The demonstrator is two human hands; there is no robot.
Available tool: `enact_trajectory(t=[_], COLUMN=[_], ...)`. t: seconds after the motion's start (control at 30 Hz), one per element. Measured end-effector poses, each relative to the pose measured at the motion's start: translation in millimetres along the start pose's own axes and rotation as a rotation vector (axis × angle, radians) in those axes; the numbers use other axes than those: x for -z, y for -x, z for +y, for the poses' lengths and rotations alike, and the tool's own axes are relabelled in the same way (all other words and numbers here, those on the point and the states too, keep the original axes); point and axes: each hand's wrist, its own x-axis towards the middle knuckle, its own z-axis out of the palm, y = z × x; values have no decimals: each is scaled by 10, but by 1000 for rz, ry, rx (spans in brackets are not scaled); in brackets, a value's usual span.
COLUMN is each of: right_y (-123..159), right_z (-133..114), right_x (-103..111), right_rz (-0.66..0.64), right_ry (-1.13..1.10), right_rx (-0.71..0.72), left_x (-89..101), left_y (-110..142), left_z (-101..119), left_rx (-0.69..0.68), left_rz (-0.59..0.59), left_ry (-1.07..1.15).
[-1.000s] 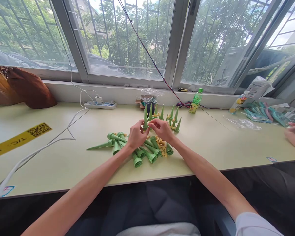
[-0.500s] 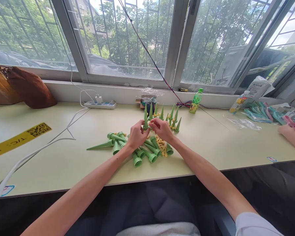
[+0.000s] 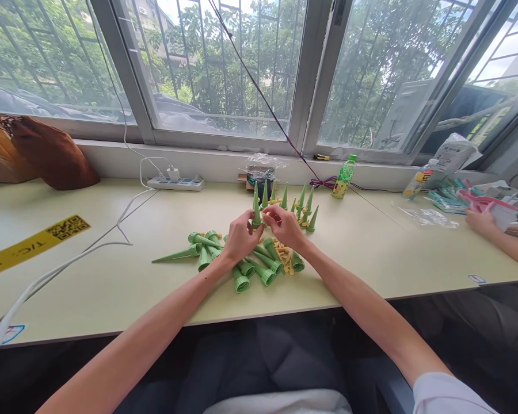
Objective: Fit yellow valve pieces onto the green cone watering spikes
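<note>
My left hand (image 3: pixel 240 237) is closed round the base of a green plastic watering spike (image 3: pixel 256 208), which stands upright with its point up. Against the right side of that spike, my right hand (image 3: pixel 286 227) pinches with thumb and forefinger; whatever is between them is too small and covered to make out. Behind the hands, several upright green spikes (image 3: pixel 309 202) carry small yellow valves. Under and in front of my wrists lies a heap of loose green spikes (image 3: pixel 265 275), beside a pile of yellow valves (image 3: pixel 287 260).
A green-labelled bottle (image 3: pixel 344 177) and a small dark box (image 3: pixel 261 175) stand near the window. A power strip (image 3: pixel 176 183) with a white cable lies at left. To the right, another person's hand (image 3: pixel 482 223) holds a pink-edged item (image 3: pixel 486 202) beside teal packets.
My hands and the spike have barely shifted, the right fingers still against its side. At right, the other person's hand has moved left and lifted the pink-edged item into fuller view.
</note>
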Motion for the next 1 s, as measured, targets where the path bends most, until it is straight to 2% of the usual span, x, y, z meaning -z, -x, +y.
enact_trajectory(t=[1.0], right_y=[-4], right_z=[-25], right_x=[7], right_rz=[8], right_ry=[38], right_rx=[-12], left_x=[-8], left_y=[7], left_z=[-19], left_rx=[-11], left_rz=[-2], left_ry=[-5])
